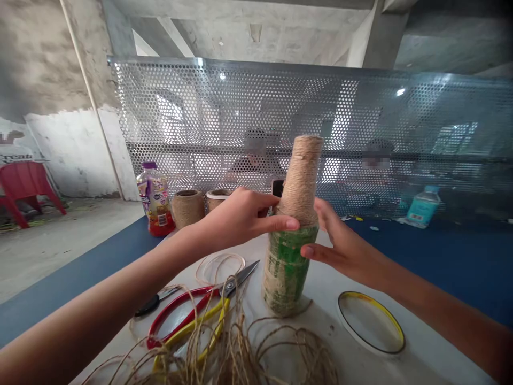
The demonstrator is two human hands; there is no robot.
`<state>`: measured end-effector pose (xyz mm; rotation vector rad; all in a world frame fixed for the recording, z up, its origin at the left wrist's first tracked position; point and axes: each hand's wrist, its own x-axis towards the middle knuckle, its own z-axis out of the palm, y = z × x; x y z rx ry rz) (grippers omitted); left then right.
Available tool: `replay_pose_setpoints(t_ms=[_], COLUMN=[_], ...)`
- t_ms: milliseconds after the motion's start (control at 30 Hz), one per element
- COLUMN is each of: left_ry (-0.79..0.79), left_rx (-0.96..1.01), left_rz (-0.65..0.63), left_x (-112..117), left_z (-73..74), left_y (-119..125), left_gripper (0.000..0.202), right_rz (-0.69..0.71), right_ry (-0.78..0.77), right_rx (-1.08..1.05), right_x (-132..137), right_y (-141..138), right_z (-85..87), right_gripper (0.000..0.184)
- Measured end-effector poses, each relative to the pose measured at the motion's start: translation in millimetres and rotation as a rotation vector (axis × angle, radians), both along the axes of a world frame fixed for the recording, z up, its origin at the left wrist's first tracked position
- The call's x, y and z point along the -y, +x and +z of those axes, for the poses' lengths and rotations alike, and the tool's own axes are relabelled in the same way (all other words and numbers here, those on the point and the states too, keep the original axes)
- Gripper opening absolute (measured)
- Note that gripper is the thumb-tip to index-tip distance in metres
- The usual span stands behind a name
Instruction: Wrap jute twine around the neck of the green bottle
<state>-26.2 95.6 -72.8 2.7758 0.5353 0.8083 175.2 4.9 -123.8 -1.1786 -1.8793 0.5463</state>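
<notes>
A bottle (285,267) stands nearly upright before me, its neck and shoulder wound closely with jute twine (302,174). Lower down, green glass or coating shows through beige patches of tape or glue. My left hand (248,214) grips the shoulder from the left, thumb across the front at the lowest edge of the winding, fingertips hidden behind. From the right, my right hand (340,248) holds the bottle's side, its thumb in front and its fingers partly hidden behind. Loose jute twine (240,353) lies tangled at the near edge, over scissors (192,310) with red and yellow handles.
A roll ring (371,323) lies at right on the white tabletop (320,342). Behind my left arm stand a twine-wrapped jar (188,209), another jar (218,198) and a purple-capped bottle (155,200). A blue-labelled bottle (424,207) stands far right, before a perforated metal screen (220,117).
</notes>
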Motion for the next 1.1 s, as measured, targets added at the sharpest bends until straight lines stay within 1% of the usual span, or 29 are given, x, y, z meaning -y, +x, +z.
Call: replay_pose_setpoints(t_ms=[67, 133, 200, 267, 300, 333, 400, 467, 567, 633, 700, 800, 900, 967, 1100], left_ry=[0.003, -0.003, -0.007, -0.018, -0.022, -0.024, -0.015, -0.001, 0.007, 0.013, 0.025, 0.031, 0.03, 0.047, 0.089], left_rx=[-0.007, -0.019, -0.03, -0.042, -0.047, -0.05, -0.052, -0.05, -0.041, -0.033, -0.026, -0.027, -0.041, -0.043, -0.081], left_rz=[0.008, 0.011, 0.012, 0.011, 0.009, 0.007, 0.003, 0.008, 0.03, 0.054, 0.083, 0.106, 0.116, 0.103, -0.003], left_x=[-2, -4, -5, -6, -5, -5, -4, -4, -1, 2, 6, 10, 10, 9, 8], left_z=[0.4, 0.9, 1.6, 2.3, 2.6, 2.8, 2.9, 2.6, 2.5, 3.0, 3.9, 5.1, 5.3, 5.2, 5.2], left_y=[0, -1, -1, -2, -2, -2, -3, -3, -2, -1, 1, 2, 2, 1, -2], left_gripper=[0.048, 0.048, 0.048, 0.049, 0.051, 0.052, 0.054, 0.054, 0.052, 0.052, 0.053, 0.055, 0.056, 0.057, 0.051], right_rz=[0.015, 0.018, 0.021, 0.102, 0.143, 0.159, 0.163, 0.059, -0.079, -0.094, -0.03, 0.078, 0.119, 0.132, 0.141], right_ry=[-0.002, -0.015, -0.05, -0.107, -0.131, -0.102, 0.081, 0.239, 0.378, 0.399, 0.38, 0.302, 0.247, 0.273, 0.348], right_rx=[-0.003, 0.041, 0.131, 0.242, 0.327, 0.372, 0.283, 0.13, -0.102, -0.231, -0.317, -0.364, -0.386, -0.4, -0.398], right_x=[0, -3, -7, -12, -15, -16, -17, -16, -14, -16, -20, -30, -39, -43, -45], right_y=[-1, 2, 7, 13, 14, 15, 10, 0, -20, -31, -39, -45, -46, -46, -46], right_z=[3.4, 13.1, 29.8, 51.6, 63.1, 74.1, 92.6, 104.1, 109.5, 110.4, 112.8, 119.6, 123.5, 122.0, 115.1], right_gripper=[0.071, 0.069, 0.07, 0.07, 0.066, 0.06, 0.047, 0.042, 0.035, 0.033, 0.032, 0.026, 0.02, 0.017, 0.016])
